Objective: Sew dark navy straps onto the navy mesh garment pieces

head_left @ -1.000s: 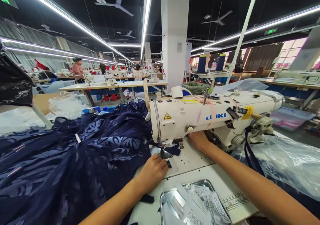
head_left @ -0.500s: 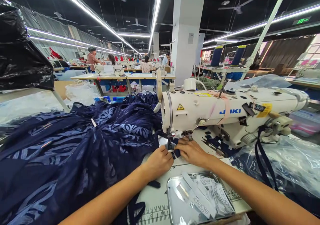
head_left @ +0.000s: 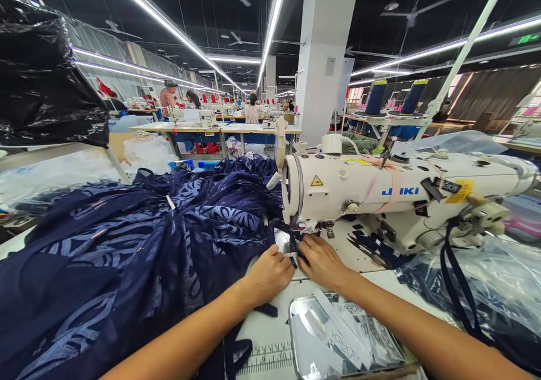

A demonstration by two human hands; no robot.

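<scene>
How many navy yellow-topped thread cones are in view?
2: one navy yellow-topped thread cone at left, another navy cone at right, beyond the white sewing machine.

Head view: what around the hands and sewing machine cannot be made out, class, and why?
All in the head view:
Left hand: fingertips, hidden by its own curled knuckles.
Right hand: palm side, hidden by the back of the hand.
Sewing machine: needle tip, too small and dark.
Navy cloth: full extent, cut off by left and bottom edges.
Printed labels: some lettering, covered by overlapping labels.
</scene>
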